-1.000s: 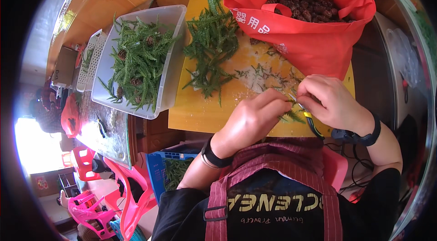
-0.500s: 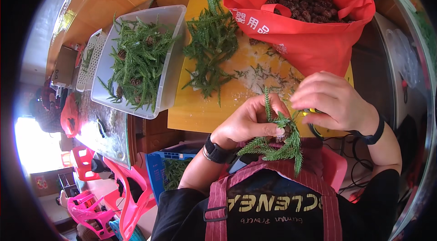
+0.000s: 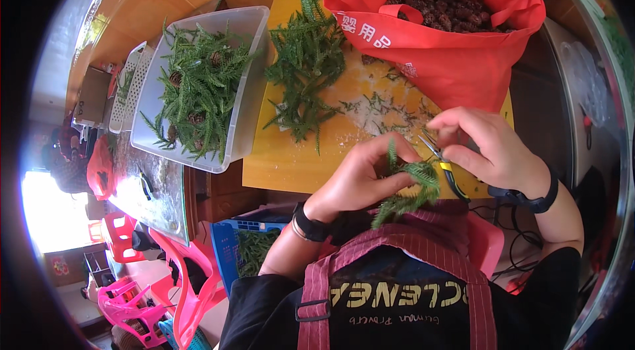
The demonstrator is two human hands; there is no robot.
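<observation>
My left hand (image 3: 360, 175) pinches a green artificial pine sprig (image 3: 423, 178) between thumb and fingers, just beyond the apron bib. The pine cone at its centre is hidden now. My right hand (image 3: 493, 148) is closed on small pliers (image 3: 451, 176) with yellow and black handles. Their bare metal jaws point up and left, close to the sprig's stem end. The right thumb and forefinger are bent close together near those jaws; whether they hold a thin wire is too small to tell.
A yellow board (image 3: 278, 168) bears a heap of pine sprigs (image 3: 304, 65) and scattered needles and white flecks. Left of it stands a clear plastic bin (image 3: 241, 118) with sprigs and cones. A red bag (image 3: 463, 62) of pine cones (image 3: 436, 6) sits far right. A blue crate (image 3: 225, 251) stands below.
The sprig has turned in my left hand, so its cone no longer shows. My right hand has shifted slightly right and down, and the pliers' jaws have come into sight.
</observation>
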